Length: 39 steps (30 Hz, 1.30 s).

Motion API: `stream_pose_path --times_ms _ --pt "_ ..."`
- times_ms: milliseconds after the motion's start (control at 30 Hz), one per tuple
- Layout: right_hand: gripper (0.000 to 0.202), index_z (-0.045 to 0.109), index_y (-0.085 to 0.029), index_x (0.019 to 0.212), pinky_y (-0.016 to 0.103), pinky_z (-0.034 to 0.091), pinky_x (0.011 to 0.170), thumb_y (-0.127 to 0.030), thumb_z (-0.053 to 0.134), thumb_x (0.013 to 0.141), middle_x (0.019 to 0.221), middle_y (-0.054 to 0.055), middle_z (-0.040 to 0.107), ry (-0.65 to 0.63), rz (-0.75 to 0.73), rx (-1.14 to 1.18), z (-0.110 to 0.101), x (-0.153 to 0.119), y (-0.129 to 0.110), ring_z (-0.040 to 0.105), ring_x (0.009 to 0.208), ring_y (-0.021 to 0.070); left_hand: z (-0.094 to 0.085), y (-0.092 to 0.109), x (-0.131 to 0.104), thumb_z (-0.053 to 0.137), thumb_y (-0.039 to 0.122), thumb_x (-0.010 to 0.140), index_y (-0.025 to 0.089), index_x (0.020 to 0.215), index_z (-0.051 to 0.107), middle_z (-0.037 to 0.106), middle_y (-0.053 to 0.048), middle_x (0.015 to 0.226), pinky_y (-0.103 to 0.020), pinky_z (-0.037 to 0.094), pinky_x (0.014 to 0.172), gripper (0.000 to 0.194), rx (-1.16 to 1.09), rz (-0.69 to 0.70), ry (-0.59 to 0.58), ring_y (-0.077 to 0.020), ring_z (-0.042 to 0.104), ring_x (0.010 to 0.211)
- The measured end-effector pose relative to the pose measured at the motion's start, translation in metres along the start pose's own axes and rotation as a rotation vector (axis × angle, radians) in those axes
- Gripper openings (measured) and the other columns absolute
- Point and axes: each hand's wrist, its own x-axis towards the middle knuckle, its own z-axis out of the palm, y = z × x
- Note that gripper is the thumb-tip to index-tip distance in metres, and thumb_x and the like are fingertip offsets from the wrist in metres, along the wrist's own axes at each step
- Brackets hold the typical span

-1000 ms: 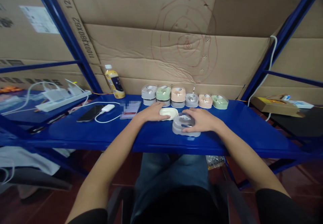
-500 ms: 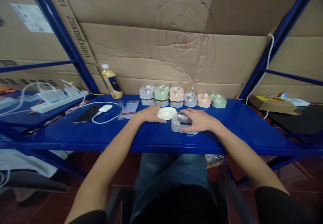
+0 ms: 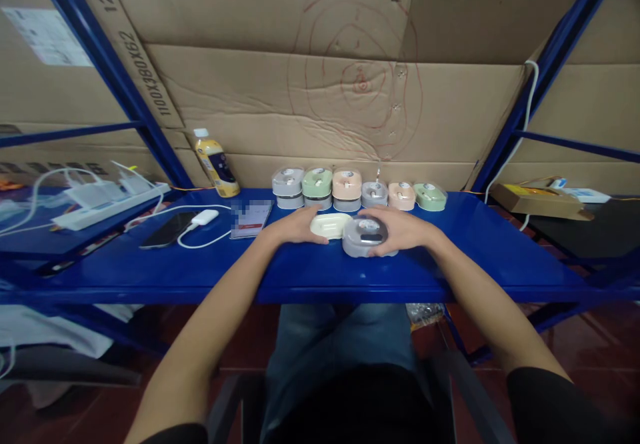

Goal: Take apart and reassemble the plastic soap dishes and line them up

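A shallow cream oval dish [image 3: 331, 225] sits on the blue table in front of me. My left hand [image 3: 299, 225] grips its left end, thumb at the front and fingers behind. Against the dish's right side is a grey oval box [image 3: 364, 238] with a clear cover, a round label and a dark slot on top. My right hand [image 3: 403, 229] wraps round the box from the right, thumb at the front edge. What lies under the box's right side is partly hidden.
Along the back stand grey [image 3: 289, 184], green [image 3: 317, 185] and peach [image 3: 347, 185] boxes, some stacked. To the left are a printed sheet [image 3: 256, 212], a phone [image 3: 169, 229] with a white cable, a yellow bottle [image 3: 216, 164] and a power strip [image 3: 107, 209]. A cardboard wall rises behind.
The grey box has shifted slightly right and back with my right hand, and its top faces me more. My left hand stays at the cream dish. The whole view has shifted a little.
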Motion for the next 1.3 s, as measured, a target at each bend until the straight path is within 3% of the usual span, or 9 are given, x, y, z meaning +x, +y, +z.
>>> stream_pose_path --times_ms 167,300,433,567,800,933,1033,1167,1300 --pt "0.095 0.057 -0.02 0.154 0.056 0.045 0.119 -0.056 0.087 0.071 0.149 0.016 0.063 0.144 0.046 -0.013 -0.006 0.001 0.008 0.06 0.137 0.0395 0.015 0.027 0.004 0.091 0.066 0.064 0.018 0.157 0.044 0.069 -0.019 0.139 -0.056 0.05 0.11 0.115 -0.086 0.058 0.033 -0.0451 0.065 0.13" --pt "0.098 0.055 -0.023 0.156 0.057 0.047 0.116 -0.058 0.088 0.07 0.149 0.015 0.063 0.107 0.045 -0.038 0.004 0.007 0.013 0.06 0.136 0.0398 0.033 0.05 0.004 0.094 0.063 0.063 0.02 0.166 0.027 0.066 -0.018 0.145 -0.055 0.047 0.115 0.131 -0.243 0.102 0.025 -0.0427 0.061 0.138" --pt "0.101 0.051 -0.027 0.159 0.055 0.051 0.111 -0.061 0.088 0.072 0.146 0.015 0.064 0.046 0.025 -0.025 0.014 0.011 0.015 0.063 0.13 0.0386 0.045 0.061 0.003 0.095 0.062 0.062 0.02 0.17 0.016 0.046 -0.023 0.165 -0.057 0.043 0.121 0.141 -0.298 0.092 0.04 -0.0451 0.048 0.151" --pt "0.104 0.048 -0.024 0.162 0.054 0.053 0.106 -0.066 0.085 0.074 0.141 0.017 0.066 -0.018 0.062 -0.045 0.021 0.013 0.012 0.066 0.126 0.0399 0.046 0.062 0.003 0.095 0.061 0.062 0.019 0.169 0.019 0.04 -0.024 0.169 -0.058 0.04 0.124 0.138 -0.285 0.102 0.025 -0.0456 0.044 0.154" --pt "0.119 0.042 -0.025 0.165 0.057 0.052 0.107 -0.083 0.081 0.068 0.153 0.018 0.059 -0.092 0.112 -0.058 0.012 0.004 0.013 0.061 0.134 0.0453 0.04 0.052 0.006 0.088 0.052 0.073 0.017 0.164 0.026 0.058 -0.022 0.153 -0.055 0.047 0.118 0.116 -0.272 0.163 0.038 -0.0411 0.057 0.143" --pt "0.123 0.041 -0.024 0.164 0.056 0.056 0.1 -0.084 0.082 0.065 0.145 0.02 0.065 -0.134 0.176 -0.144 0.004 -0.004 0.012 0.066 0.125 0.0463 0.043 0.043 0.009 0.076 0.039 0.084 0.018 0.161 0.032 0.066 -0.018 0.143 -0.053 0.05 0.115 0.092 -0.216 0.144 0.092 -0.0363 0.064 0.134" --pt "0.124 0.044 -0.02 0.16 0.057 0.057 0.09 -0.09 0.077 0.063 0.14 0.025 0.066 -0.098 0.301 -0.247 0.01 -0.003 0.0 0.068 0.119 0.0508 0.043 0.043 0.008 0.076 0.043 0.086 0.018 0.155 0.041 0.069 -0.017 0.136 -0.053 0.052 0.113 0.081 -0.192 0.167 0.093 -0.0364 0.067 0.13" --pt "0.116 0.044 -0.015 0.16 0.056 0.056 0.084 -0.079 0.08 0.07 0.138 0.031 0.065 -0.046 0.378 -0.304 0.024 0.005 -0.012 0.07 0.111 0.0521 0.04 0.045 0.006 0.078 0.046 0.085 0.019 0.152 0.043 0.073 -0.014 0.13 -0.051 0.054 0.109 0.081 -0.231 0.158 0.104 -0.0349 0.069 0.125" --pt "0.106 0.049 -0.02 0.159 0.055 0.057 0.089 -0.065 0.085 0.07 0.138 0.024 0.069 -0.004 0.348 -0.214 0.021 0.007 0.0 0.071 0.114 0.0479 0.035 0.041 0.008 0.074 0.043 0.088 0.02 0.151 0.041 0.077 -0.01 0.117 -0.048 0.056 0.103 0.075 -0.278 0.117 0.15 -0.0298 0.074 0.112"
